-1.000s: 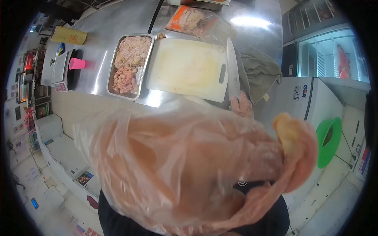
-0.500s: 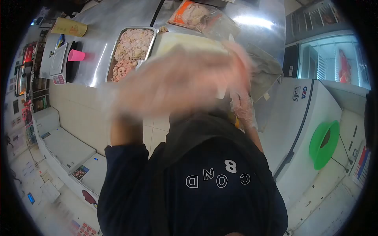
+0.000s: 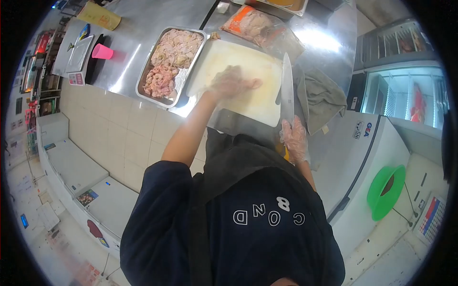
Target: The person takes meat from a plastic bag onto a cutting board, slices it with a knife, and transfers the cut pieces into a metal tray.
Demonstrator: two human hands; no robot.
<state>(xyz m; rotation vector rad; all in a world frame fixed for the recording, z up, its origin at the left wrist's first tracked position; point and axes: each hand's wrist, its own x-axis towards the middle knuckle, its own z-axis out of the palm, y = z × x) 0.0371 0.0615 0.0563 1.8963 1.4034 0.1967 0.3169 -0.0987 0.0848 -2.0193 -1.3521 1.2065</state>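
Observation:
My left hand (image 3: 229, 83), in a clear glove and blurred by motion, is over the white cutting board (image 3: 253, 107). A small pinkish shape (image 3: 256, 84) shows by its fingertips; whether the hand grips it is unclear. At the board's right edge, my gloved right hand (image 3: 295, 138) is closed round the handle end of a long knife (image 3: 287, 88), its blade pointing away from me. Left of the board stands a metal tray (image 3: 192, 67) of pale and pink raw meat (image 3: 176, 47).
Behind the board lie a plastic bag of meat (image 3: 253, 26) and a metal pan (image 3: 299, 10). A grey cloth (image 3: 322, 100) is right of the knife. Far left are a pink cup (image 3: 102, 51), a scale (image 3: 80, 53) and a yellow packet (image 3: 99, 15).
My left hand has gone from close before the camera, where it was a blur of plastic and pink, down to the board. The board and tray show again. My right hand stays by the knife.

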